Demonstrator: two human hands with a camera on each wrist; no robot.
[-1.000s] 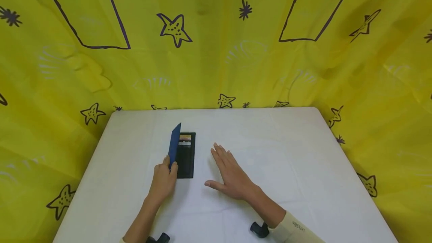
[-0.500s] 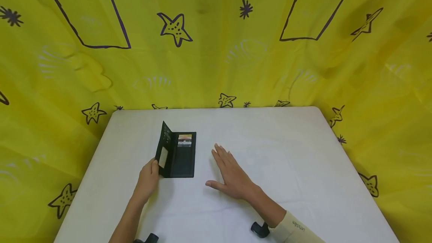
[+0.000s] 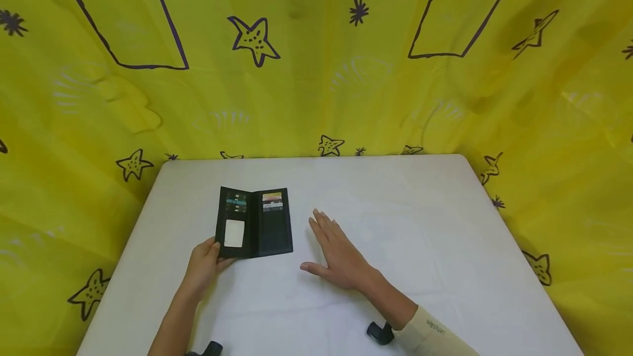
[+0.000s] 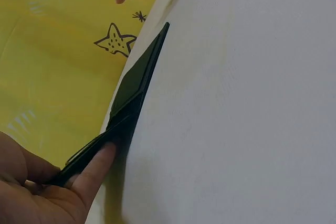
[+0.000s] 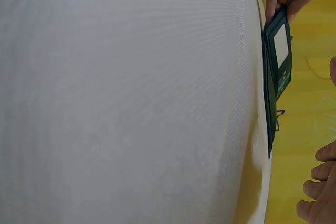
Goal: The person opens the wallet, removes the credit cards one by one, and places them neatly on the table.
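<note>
A dark bifold wallet (image 3: 275,231) lies opened out in the head view, cards in its slots on both halves and a white panel on its left half. My left hand (image 3: 201,268) pinches the lower left corner, thumb on the inner face and fingers beneath. In the left wrist view the wallet (image 4: 137,77) is seen edge-on, with a finger under it. My right hand (image 3: 341,254) is to the right of the wallet, apart from it, palm down with fingers straight and thumb spread. The right wrist view shows the wallet (image 5: 282,45) gripped at one end.
A white-covered table (image 3: 420,224) spreads under both hands. Behind it and at its sides hangs a yellow curtain (image 3: 306,87) with drawn stars and shells. Black wrist-worn devices (image 3: 379,333) show at both forearms near the bottom edge.
My left hand has swung the wallet's cover leftward, from half folded to opened out, and its right half now looks slightly tilted. The right hand has stayed in place.
</note>
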